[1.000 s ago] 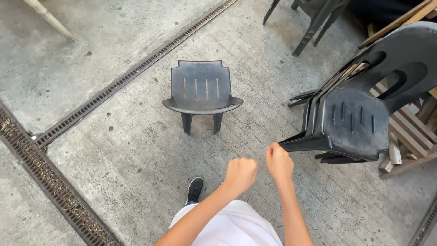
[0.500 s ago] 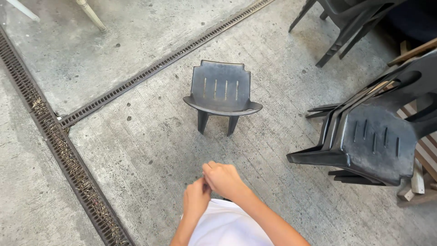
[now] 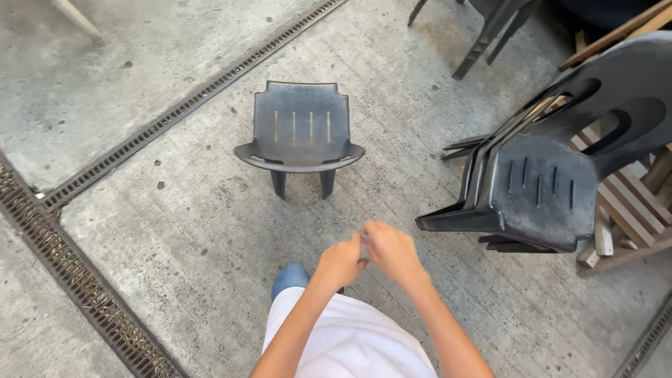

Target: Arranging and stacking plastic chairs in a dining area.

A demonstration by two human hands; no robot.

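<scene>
The concrete floor (image 3: pixel 175 238) fills the view, grey and scuffed, cut by two metal drain grates — one long grate (image 3: pixel 70 280) running down the left side and a narrower grate (image 3: pixel 203 98) slanting up toward the top.

On the right a stack of dark plastic chairs (image 3: pixel 539 182) leans tipped over on its side, seats facing the camera, resting against a slatted wooden pallet (image 3: pixel 630 210) behind it. At the top right stand the legs of another dark chair (image 3: pixel 490 35), and at the top left a pale furniture leg (image 3: pixel 77 17) pokes in.

A single dark plastic chair (image 3: pixel 302 133) stands upright on the floor in the middle, well apart from the stack, its slotted seat facing up and its front legs toward the person.

Below it the person's white shirt (image 3: pixel 350 343) and one blue-clad leg (image 3: pixel 290 276) show at the bottom edge.

The left hand (image 3: pixel 341 260) and right hand (image 3: pixel 390 250) meet in front of the body, touching each other, fingers curled in — each grip is closed, but whether anything small is pinched between them cannot be told. Both hands hang near the single chair without touching it.
</scene>
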